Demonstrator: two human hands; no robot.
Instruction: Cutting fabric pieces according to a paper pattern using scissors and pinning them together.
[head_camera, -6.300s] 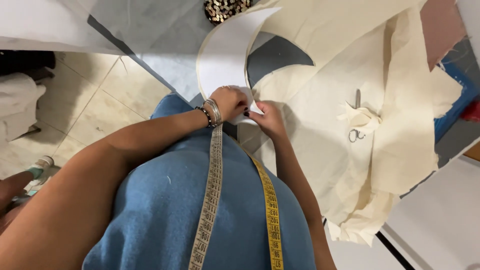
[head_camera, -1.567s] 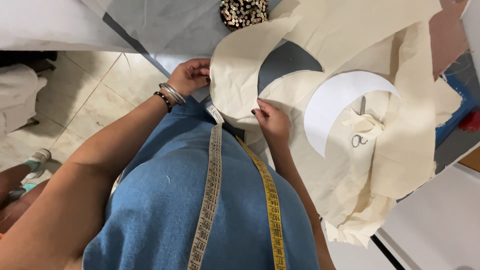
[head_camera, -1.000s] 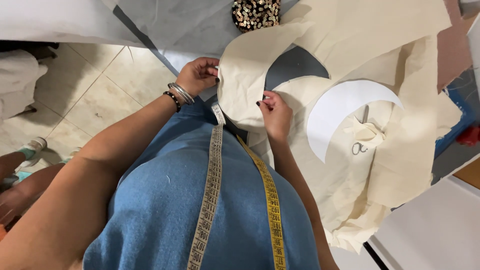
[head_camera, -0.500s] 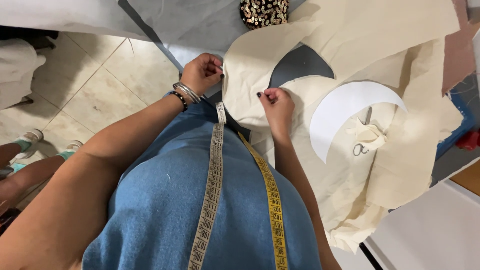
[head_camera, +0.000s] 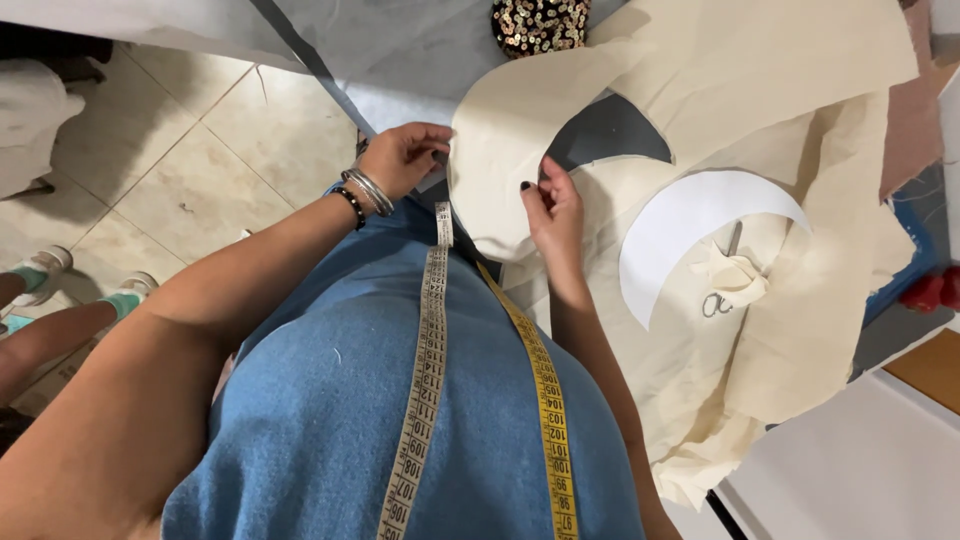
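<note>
1. Showing at the far left edge of the frame: another person's feet in pale shoes (head_camera: 45, 265) on the beige tiled floor (head_camera: 200, 140).
2. Hanging down the lower middle, over a blue denim garment (head_camera: 330, 420): a tape measure (head_camera: 428, 380), one strand pale, the other yellow.
3. Reaching up from lower left to upper middle: left hand (head_camera: 400, 158), bangles and a dark bead bracelet on the wrist, fingers curled closed and pinching the left edge of the curved cream fabric piece (head_camera: 505, 150).
4. Lying in the upper middle on the grey table (head_camera: 400, 50), between the two hands: that same cream fabric piece, arching up and rightwards, its lower end near the tape measure's tip.
5. Sitting at the top edge, just above the piece: a sequined dark object (head_camera: 540, 22).
6. Rising just right of centre: right hand (head_camera: 552, 200), dark-nailed fingers bent together, gripping the piece's right inner edge.
7. Resting right of that hand on a larger cream cloth (head_camera: 780, 80): a white paper crescent pattern (head_camera: 690, 225).
8. Peeking out beside the crescent's inner curve, partly under a cloth scrap: scissors (head_camera: 722, 280).
</note>
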